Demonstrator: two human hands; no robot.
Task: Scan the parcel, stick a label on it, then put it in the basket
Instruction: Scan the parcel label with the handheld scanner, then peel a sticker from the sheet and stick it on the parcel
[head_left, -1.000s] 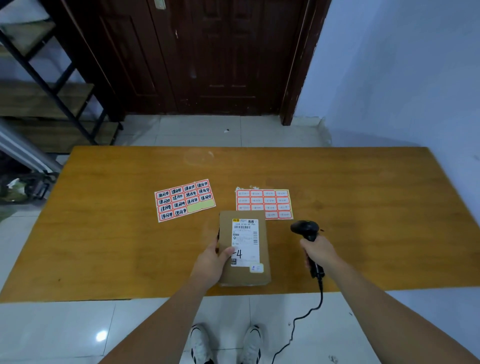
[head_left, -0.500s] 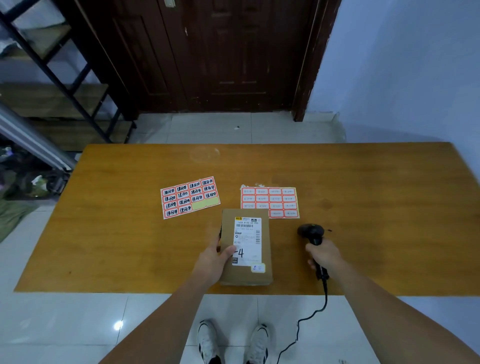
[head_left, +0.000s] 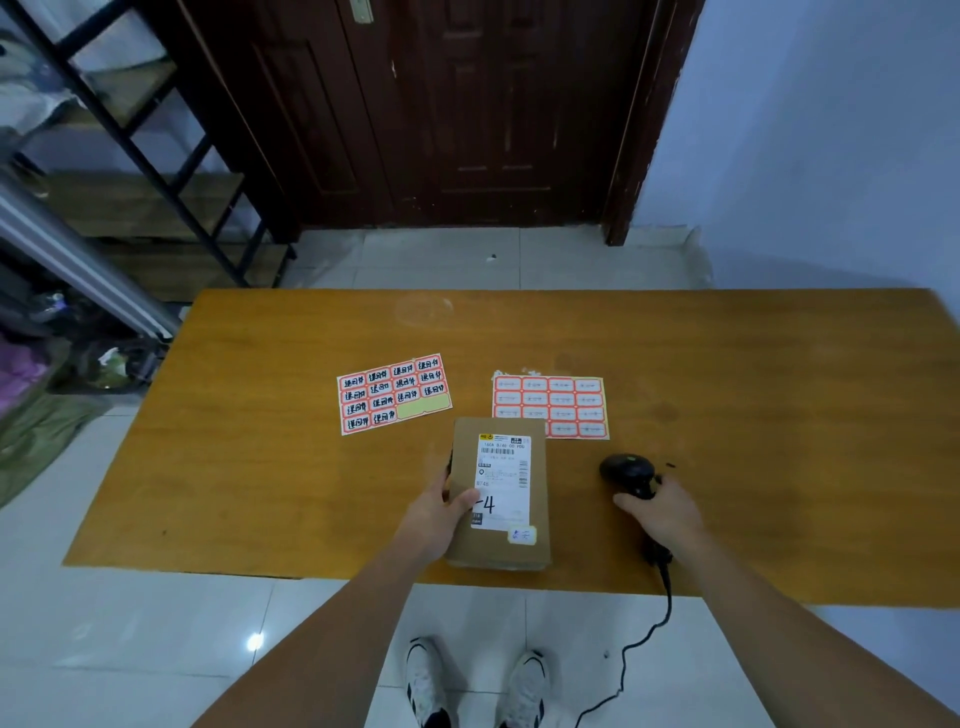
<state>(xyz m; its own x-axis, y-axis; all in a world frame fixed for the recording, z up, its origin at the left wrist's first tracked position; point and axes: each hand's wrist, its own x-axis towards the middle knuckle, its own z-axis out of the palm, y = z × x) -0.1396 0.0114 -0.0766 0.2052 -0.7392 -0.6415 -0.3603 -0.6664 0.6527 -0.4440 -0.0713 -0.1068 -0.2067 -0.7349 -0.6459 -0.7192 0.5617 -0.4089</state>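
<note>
A brown cardboard parcel (head_left: 535, 540) with a white shipping slip on top lies near the front edge of the wooden table (head_left: 753, 415). My left hand (head_left: 436, 514) grips its left side, thumb on the slip. My right hand (head_left: 662, 512) is closed around the handle of a black barcode scanner (head_left: 626, 470), which is low over the table to the right of the parcel; its cable hangs off the front edge. Two sheets of red-bordered labels lie behind the parcel: a handwritten one (head_left: 392, 392) at the left and a printed one (head_left: 553, 405) at the right. No basket is in view.
A dark wooden door (head_left: 467, 114) stands behind the table, a blue wall at the right. A black metal shelf rack (head_left: 119, 135) and piled clutter are at the left. My white shoes (head_left: 472, 686) show on the tiled floor below the table edge.
My right hand has lowered the scanner and moved it right, away from the parcel. The parcel and my left hand stay put. The camera has tilted up slightly.
</note>
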